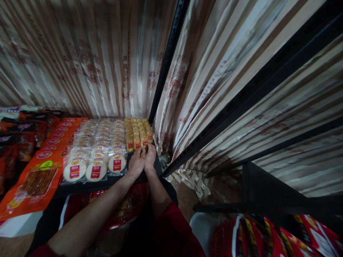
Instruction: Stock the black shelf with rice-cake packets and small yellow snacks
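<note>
Both my hands reach to the front of a dark shelf (88, 187). My left hand (136, 163) and my right hand (150, 157) are pressed side by side, fingers curled, at the front row of small yellow snack packets with red labels (137, 134). The fingertips touch the nearest packets; I cannot make out whether either hand grips one. Just left of my hands lie three rows of round white cakes in clear wrap with red labels (96, 150).
Orange flat snack bags (40, 178) lie at the shelf's left, dark red bags (18, 139) beyond them. A striped curtain (88, 57) hangs behind. A black rack post (167, 60) rises right of the packets. Red packages (268, 235) sit lower right.
</note>
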### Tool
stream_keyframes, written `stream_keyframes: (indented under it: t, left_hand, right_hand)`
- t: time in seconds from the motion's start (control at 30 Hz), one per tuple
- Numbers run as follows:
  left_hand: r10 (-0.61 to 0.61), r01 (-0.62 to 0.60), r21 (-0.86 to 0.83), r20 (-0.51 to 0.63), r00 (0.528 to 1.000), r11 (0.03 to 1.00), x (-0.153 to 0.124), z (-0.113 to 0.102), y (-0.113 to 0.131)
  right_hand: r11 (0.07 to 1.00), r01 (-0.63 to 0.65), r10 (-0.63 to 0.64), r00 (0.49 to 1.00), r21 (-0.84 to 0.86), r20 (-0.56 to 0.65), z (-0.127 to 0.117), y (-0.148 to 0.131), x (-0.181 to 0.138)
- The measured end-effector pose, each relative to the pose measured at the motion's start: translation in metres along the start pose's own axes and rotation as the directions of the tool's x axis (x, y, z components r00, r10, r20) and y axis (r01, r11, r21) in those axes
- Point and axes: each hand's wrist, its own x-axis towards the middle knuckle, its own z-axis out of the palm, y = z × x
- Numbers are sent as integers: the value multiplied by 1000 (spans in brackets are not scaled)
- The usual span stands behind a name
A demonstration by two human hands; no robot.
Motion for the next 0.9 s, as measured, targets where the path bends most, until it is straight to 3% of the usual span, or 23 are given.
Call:
stream_keyframes:
  t: [0.23, 0.5, 0.9]
  left_hand:
    - [24, -23, 71, -12, 1000, 997, 0, 0, 3]
    - [45, -43, 133, -12, 999, 990, -1, 5, 5]
    - [72, -69, 150, -12, 997, 986, 3, 10, -1]
  right_hand:
    - [999, -21, 22, 999, -49, 27, 0, -3, -3]
    - [999, -39, 40, 999, 29, -32, 0, -2, -2]
    - [1000, -19, 19, 1000, 17, -6, -2, -4, -1]
